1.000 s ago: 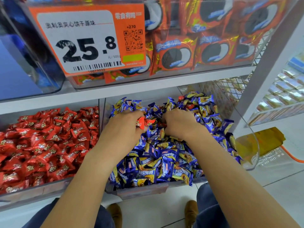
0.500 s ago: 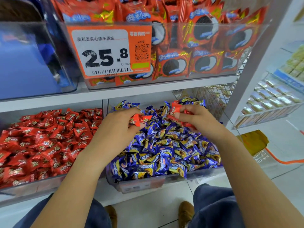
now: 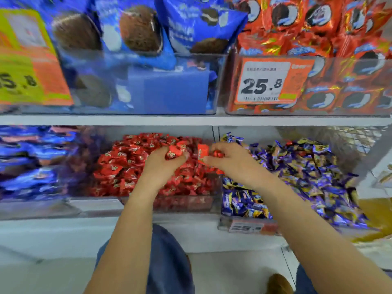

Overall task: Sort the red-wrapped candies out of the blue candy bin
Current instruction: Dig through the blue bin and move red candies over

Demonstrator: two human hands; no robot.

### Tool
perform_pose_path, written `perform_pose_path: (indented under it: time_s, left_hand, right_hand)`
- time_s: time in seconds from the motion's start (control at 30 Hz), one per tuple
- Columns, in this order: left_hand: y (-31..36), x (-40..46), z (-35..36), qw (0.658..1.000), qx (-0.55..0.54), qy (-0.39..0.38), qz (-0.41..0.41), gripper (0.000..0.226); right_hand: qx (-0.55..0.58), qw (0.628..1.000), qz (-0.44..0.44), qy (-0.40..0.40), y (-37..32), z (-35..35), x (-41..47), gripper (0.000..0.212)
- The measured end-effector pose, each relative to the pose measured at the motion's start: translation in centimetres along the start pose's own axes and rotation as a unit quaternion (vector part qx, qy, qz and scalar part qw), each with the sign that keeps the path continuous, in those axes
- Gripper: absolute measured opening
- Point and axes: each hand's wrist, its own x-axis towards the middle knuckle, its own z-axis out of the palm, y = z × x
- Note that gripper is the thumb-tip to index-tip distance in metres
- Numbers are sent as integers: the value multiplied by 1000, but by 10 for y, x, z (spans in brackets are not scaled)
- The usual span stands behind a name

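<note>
Two clear bins stand side by side on the lower shelf. The red candy bin [image 3: 182, 203] is heaped with red-wrapped candies [image 3: 125, 166]. To its right, the blue candy bin [image 3: 244, 224] is full of blue-and-gold wrapped candies [image 3: 307, 166]. My left hand [image 3: 167, 164] hovers over the red pile, closed on a few red candies [image 3: 175, 152]. My right hand [image 3: 229, 161] is at the divide between the two bins, pinching red candies [image 3: 202, 153] between thumb and fingers.
The upper shelf [image 3: 191, 119] carries bins of blue cookie packs [image 3: 140, 32] and orange cookie packs [image 3: 318, 22] with an orange price tag [image 3: 269, 83]. More blue wrapped goods [image 3: 31, 162] lie left of the red bin. White floor and my knees are below.
Both hands lifted red candies out of the blue pile and carried them left, to the red bin. The view has swung left and is blurred.
</note>
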Motion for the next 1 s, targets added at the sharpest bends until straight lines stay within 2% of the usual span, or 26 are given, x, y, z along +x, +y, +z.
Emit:
perform_pose_path:
  time_s: [0.03, 0.1, 0.2, 0.3, 0.33, 0.47, 0.57, 0.63, 0.77, 0.87, 1.0]
  left_hand:
    - [-5, 2, -4, 1000, -4, 5, -20, 9]
    - [-16, 4, -12, 999, -6, 11, -42, 9]
    - [-24, 8, -20, 998, -15, 19, -51, 15]
    - [-27, 9, -23, 993, -86, 5, -79, 60]
    - [-28, 9, -24, 992, -97, 18, -79, 62]
    - [-26, 11, -24, 992, -37, 115, -32, 32]
    - [-24, 13, -20, 989, -26, 147, -12, 24]
    - [-22, 12, -16, 988, -5, 152, 8, 23]
    - [-6, -1, 5, 990, 32, 118, 76, 22]
    - [15, -15, 35, 988, 53, 70, 128, 22]
    - [42, -28, 79, 968, 105, 48, 223, 19]
  right_hand:
    - [-34, 999, 8, 8, -2, 11, 12, 7]
    - [-104, 994, 29, 28, -8, 28, 33, 18]
    - [-123, 992, 21, 21, -19, 39, 52, 30]
    - [-109, 993, 9, -41, -24, 40, 53, 50]
    - [-112, 993, 4, -50, -23, 38, 50, 51]
    - [-147, 988, -35, -19, -4, 23, 30, 36]
    - [-187, 979, -81, 23, 19, 8, 6, 25]
    - [-171, 980, -93, 42, 34, -3, -14, 23]
    - [-158, 980, -69, 99, 69, -28, -57, 20]
    - [-180, 977, -26, 112, 94, -54, -83, 19]
    - [-170, 968, 36, 181, 116, -97, -107, 18]
